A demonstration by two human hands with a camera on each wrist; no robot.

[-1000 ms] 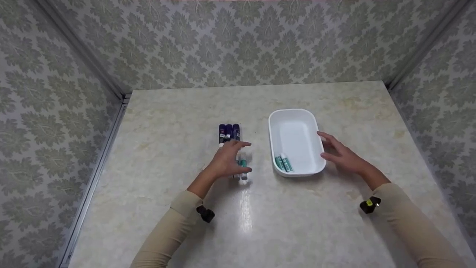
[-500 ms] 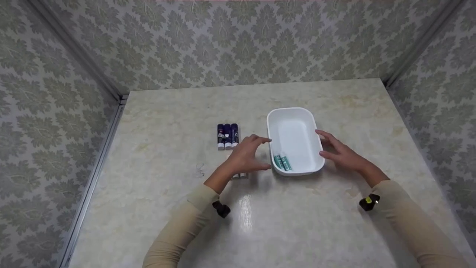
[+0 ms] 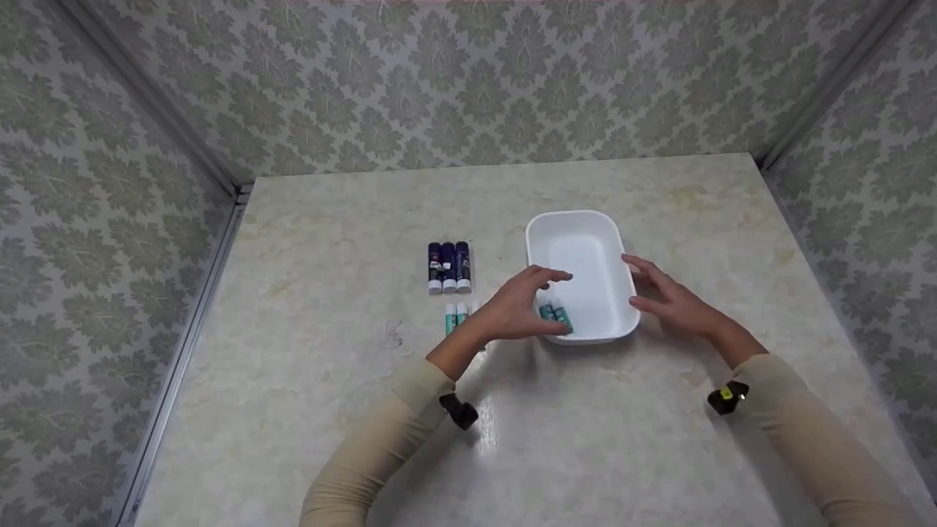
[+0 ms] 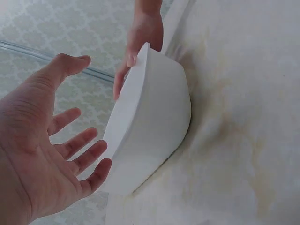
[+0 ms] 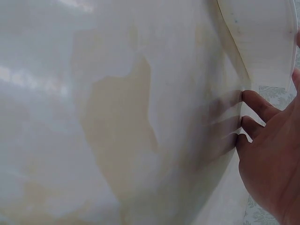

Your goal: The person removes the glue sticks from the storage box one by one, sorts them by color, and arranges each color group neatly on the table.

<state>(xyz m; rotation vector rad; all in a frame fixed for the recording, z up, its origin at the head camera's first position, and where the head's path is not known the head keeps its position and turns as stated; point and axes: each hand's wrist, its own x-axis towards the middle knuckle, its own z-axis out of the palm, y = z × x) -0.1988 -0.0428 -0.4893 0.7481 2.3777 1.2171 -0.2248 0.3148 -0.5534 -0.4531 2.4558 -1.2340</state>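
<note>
In the head view my left hand (image 3: 516,304) reaches over the near left part of a white plastic tub (image 3: 585,249), thumb and fingers spread apart. The left wrist view shows that hand (image 4: 47,136) with nothing in it, beside the tub's wall (image 4: 159,103). Two green glue sticks (image 3: 562,316) lie in the tub's near left corner, partly behind the left hand. My right hand (image 3: 677,304) touches the tub's right rim with thumb and index finger; its other fingers (image 5: 255,103) are extended near the table.
Three dark purple glue sticks (image 3: 449,267) with white ends lie side by side left of the tub. Nearer, several green glue sticks (image 3: 451,319) lie on the pale marbled table (image 3: 329,256), partly covered by the left wrist. Patterned walls (image 3: 468,88) enclose the table.
My left hand has moved right, from above the green glue sticks on the table to over the tub. The right hand has stayed at the tub's rim.
</note>
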